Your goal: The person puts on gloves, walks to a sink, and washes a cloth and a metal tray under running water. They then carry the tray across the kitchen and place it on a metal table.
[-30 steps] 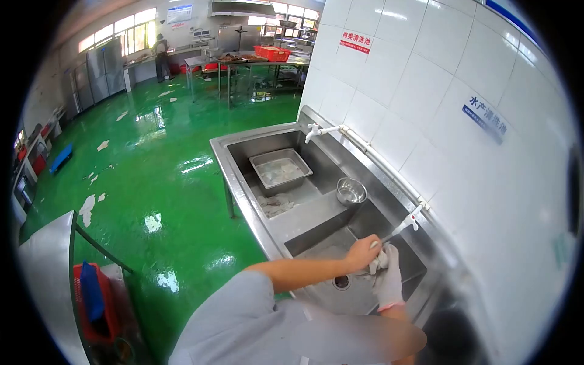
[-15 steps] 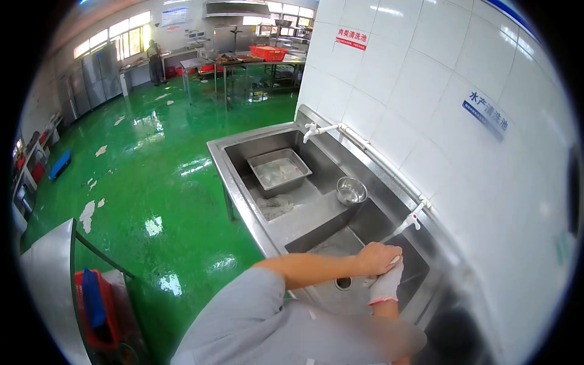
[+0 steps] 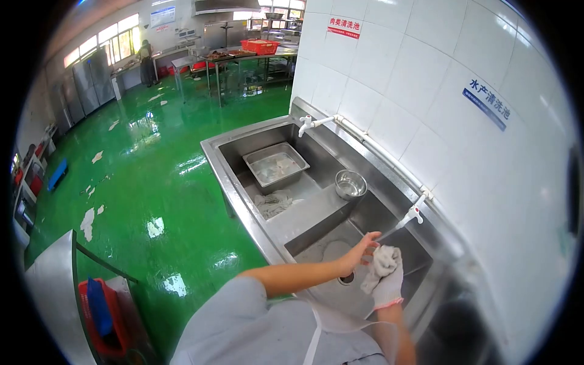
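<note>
Over the near basin of the steel sink (image 3: 277, 240), my bare left hand (image 3: 360, 253) is open, its fingers apart beside a bunched grey-white cloth (image 3: 385, 260). My right hand (image 3: 389, 289) wears a white knitted glove with a red-edged cuff and grips the cloth. Just beyond my hands is a white tap (image 3: 415, 213) with a red mark; a stream seems to run from it towards them. Below my left hand, the round drain (image 3: 346, 278) shows in the basin floor.
A steel tray (image 3: 277, 182) of water with pale pieces sits in the far basin, by a wet grey cloth (image 3: 274, 204). A steel bowl (image 3: 351, 184) rests on the divider. A red basket (image 3: 106, 316) stands lower left. A person (image 3: 146, 62) stands far back.
My hands were clasped together; now my left hand has come away to the left with fingers spread, and the bunched cloth shows in my gloved right hand. The view has shifted slightly.
</note>
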{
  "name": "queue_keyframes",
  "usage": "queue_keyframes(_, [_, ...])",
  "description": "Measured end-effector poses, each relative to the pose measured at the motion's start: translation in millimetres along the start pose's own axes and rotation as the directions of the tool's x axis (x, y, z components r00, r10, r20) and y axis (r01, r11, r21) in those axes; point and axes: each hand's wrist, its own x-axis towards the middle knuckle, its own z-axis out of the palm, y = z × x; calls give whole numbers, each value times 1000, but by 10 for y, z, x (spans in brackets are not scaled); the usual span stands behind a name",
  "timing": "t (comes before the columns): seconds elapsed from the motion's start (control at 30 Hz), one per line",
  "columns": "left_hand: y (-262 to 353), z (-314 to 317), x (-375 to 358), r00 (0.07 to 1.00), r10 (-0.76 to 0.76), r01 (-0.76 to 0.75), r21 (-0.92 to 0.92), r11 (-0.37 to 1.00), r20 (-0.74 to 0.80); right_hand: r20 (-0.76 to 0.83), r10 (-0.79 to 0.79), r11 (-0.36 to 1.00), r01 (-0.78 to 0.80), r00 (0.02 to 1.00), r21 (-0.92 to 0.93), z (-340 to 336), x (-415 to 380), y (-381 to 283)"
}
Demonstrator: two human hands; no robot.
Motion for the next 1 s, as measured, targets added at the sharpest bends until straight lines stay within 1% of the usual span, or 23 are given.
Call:
queue_keyframes(0.03, [41,68,-25,990,-123,134,-203,970,67,423,29,977,-116,906,181,-171,180,-29])
queue_keyframes(0.07, [121,177,-37,963,-219,265,-385,884,159,208,-12,994,-10,978,104,79,89,-53])
queue_keyframes(0.1, [168,324,-86,962,-272,257,-417,872,26,-8,-79,997,79,997,6,377,-31,-37])
queue_keyframes(0.13, [217,473,-135,942,-319,241,-447,862,-108,-218,-164,984,144,962,-102,651,-75,20])
queue_keyframes(0.17, [130,421,-116,938,-318,232,-426,874,-141,-349,-241,970,236,906,-58,751,28,121])
queue_keyframes(0.2, [19,343,-64,934,-313,224,-404,887,-171,-297,-285,957,255,911,-137,723,55,182])
queue_keyframes(0.27, [-446,107,116,941,-326,239,-507,828,-89,-186,-360,909,300,914,-288,556,44,293])
queue_keyframes(0.3, [-860,-94,274,945,-326,269,-618,738,22,-133,-474,832,393,871,-392,455,81,358])
queue_keyframes(0.33, [-1058,-203,358,942,-308,306,-712,632,131,-79,-518,773,426,852,-471,401,84,384])
queue_keyframes(0.37, [-750,-32,234,889,-457,343,-699,628,25,-20,-556,704,458,831,-542,358,96,387])
queue_keyframes(0.4, [-157,327,-34,804,-589,379,-691,615,-84,43,-586,628,487,809,-608,320,130,378])
queue_keyframes(0.47, [12,471,-143,751,-640,420,-631,652,-162,138,-672,414,523,728,-745,144,324,283])
queue_keyframes(0.53, [-385,305,-37,854,-513,407,-508,759,-82,96,-663,407,465,743,-786,35,376,176])
queue_keyframes(0.6, [-96,334,-237,873,-487,471,-211,856,-28,-78,-551,603,332,831,-725,208,278,-11])
queue_keyframes(0.63, [47,319,-296,880,-476,475,-50,878,3,-136,-482,641,244,865,-727,213,207,-108])
queue_keyframes(0.73, [120,-10,-171,927,-374,370,151,917,-4,-38,-548,573,342,835,-745,227,57,-145])
queue_keyframes(0.77, [209,-45,-178,903,-429,430,45,902,-26,44,-531,509,360,846,-782,-61,129,-115])
queue_keyframes(0.83, [414,-111,-182,850,-524,510,-174,843,-47,81,-499,416,321,863,-851,-195,62,-41])
queue_keyframes(0.87, [302,-226,-161,871,-491,484,-183,856,7,98,-485,365,304,869,-880,-195,33,-25])
queue_keyframes(0.9, [35,-385,-118,885,-460,463,-192,865,63,143,-472,310,316,870,-897,-170,-9,-11])
queue_keyframes(0.93, [-101,-489,-107,894,-431,448,-199,872,122,183,-459,255,327,869,-910,-125,-81,0])
queue_keyframes(0.97, [-3,-465,-175,890,-451,456,-143,879,64,221,-447,200,338,867,-920,-105,-144,5])
queue_keyframes(1.0, [10,-474,-191,909,-417,417,-91,904,19,221,-431,117,297,875,-948,-109,-200,-11])
